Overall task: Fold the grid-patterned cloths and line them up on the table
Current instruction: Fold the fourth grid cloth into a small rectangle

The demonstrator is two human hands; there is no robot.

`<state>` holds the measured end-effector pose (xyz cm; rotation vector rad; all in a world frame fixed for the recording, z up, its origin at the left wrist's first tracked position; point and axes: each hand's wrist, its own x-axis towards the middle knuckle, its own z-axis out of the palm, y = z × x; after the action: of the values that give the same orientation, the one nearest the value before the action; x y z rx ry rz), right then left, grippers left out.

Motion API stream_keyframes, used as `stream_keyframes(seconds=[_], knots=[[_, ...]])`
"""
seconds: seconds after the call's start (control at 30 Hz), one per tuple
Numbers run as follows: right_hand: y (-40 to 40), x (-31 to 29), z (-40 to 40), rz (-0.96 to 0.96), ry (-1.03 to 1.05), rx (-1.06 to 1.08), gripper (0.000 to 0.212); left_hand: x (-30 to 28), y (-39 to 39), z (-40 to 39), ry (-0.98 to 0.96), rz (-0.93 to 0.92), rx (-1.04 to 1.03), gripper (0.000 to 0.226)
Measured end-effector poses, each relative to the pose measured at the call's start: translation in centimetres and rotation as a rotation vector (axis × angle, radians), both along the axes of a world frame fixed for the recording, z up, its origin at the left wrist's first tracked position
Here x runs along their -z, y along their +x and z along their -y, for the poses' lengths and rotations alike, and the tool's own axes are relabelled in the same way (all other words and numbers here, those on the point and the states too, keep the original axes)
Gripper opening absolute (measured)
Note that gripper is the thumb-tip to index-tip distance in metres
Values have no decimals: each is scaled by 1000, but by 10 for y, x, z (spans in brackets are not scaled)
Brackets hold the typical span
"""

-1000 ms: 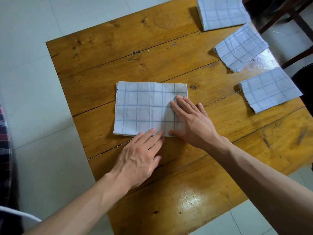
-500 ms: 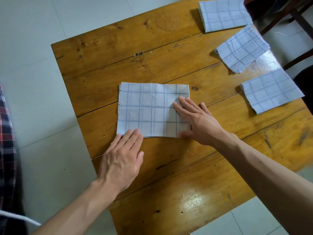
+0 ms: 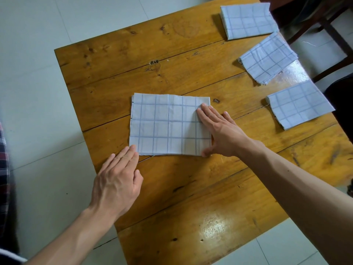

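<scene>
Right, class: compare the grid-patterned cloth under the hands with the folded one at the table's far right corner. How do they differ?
The centre blue-grid white cloth looks larger than the far-corner folded cloth. The right hand presses the centre one; the corner one lies untouched. Both share the same pattern on the wooden table.

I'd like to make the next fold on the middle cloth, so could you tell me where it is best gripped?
Probably the left short edge of the middle cloth, pinched at its two corners from the left. That end lies free, while the right hand pins the other and the left hand already touches the near-left corner.
</scene>
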<state>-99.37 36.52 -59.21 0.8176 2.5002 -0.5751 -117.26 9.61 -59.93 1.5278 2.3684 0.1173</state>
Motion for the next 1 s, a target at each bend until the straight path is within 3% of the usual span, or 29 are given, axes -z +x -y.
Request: stream_keyframes(seconds=[0.2, 0.37, 0.43, 0.57, 0.63, 1.0], knots=[[-9, 1, -8, 76, 73, 4, 154, -7, -1, -9, -10, -25, -54, 38], [-10, -2, -7, 77, 22, 33, 151, -11, 2, -42, 16, -91, -75, 24], [-10, -5, -2, 16, 11, 66, 140, -8, 8, -58, 93, -45, -44, 26], [-21, -4, 29, -245, 156, 82, 95, 4, 24, -83, 180, 38, -6, 32], [-26, 3, 49, -319, 115, 87, 86, 10, 27, -89, 196, 47, -39, 31], [-24, 3, 52, -239, -21, 99, 110, 13, 5, -79, 192, 93, 67, 40]])
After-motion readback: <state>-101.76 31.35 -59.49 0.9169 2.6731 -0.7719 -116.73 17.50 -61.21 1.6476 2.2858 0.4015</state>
